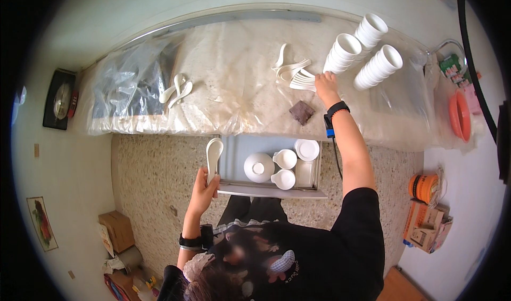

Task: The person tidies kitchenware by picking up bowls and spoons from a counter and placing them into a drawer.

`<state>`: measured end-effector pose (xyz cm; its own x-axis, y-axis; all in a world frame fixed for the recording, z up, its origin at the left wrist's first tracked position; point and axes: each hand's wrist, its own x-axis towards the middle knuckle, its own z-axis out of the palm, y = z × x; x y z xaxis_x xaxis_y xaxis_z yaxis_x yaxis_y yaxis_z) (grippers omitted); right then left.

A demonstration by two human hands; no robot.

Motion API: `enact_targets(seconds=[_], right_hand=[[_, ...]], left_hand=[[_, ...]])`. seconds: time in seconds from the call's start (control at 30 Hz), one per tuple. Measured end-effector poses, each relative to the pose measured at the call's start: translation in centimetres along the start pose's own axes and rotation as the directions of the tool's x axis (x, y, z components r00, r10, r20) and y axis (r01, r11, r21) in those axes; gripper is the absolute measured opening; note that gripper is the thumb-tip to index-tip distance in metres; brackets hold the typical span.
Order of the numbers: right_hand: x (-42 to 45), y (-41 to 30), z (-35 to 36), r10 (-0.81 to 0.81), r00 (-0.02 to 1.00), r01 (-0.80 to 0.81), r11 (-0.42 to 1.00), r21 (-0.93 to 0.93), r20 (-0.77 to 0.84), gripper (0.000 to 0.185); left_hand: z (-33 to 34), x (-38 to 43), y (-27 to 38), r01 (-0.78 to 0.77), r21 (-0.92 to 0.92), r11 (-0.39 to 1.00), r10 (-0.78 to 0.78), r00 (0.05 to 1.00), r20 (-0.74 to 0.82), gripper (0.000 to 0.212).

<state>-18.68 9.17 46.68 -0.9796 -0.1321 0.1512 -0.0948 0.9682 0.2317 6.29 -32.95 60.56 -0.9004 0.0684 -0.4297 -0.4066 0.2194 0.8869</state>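
Observation:
My left hand grips the handles of nested white soup spoons, their bowls pointing up, beside the left side of an open drawer. My right hand reaches onto the plastic-covered table and touches the right end of a fanned group of white spoons; whether its fingers grip them cannot be told. More white spoons lie just left of that group, and a few others lie farther left. Inside the drawer are an upturned white bowl, two small spouted white dishes and a round white dish.
Stacks of white cups stand at the table's back right, behind my right hand. A folded dark cloth lies near the front edge. A red plastic basin is at the far right. Cardboard boxes sit on the floor at lower left.

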Motion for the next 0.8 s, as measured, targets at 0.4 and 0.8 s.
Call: enact_targets(seconds=[0.4,0.8], right_hand=[[0.0,0.1,-0.4,0.036,0.956,-0.096,0.976,0.194,0.292,0.032],[0.9,-0.1,-1.5,0.048,0.930,-0.118,0.978,0.172,0.364,0.036]], left_hand=[[-0.6,-0.6,-0.6,0.057,-0.050,0.997,-0.061,0.995,-0.085,0.011],[-0.2,-0.3,-0.8,0.063,-0.041,0.997,-0.066,0.996,-0.066,0.011]])
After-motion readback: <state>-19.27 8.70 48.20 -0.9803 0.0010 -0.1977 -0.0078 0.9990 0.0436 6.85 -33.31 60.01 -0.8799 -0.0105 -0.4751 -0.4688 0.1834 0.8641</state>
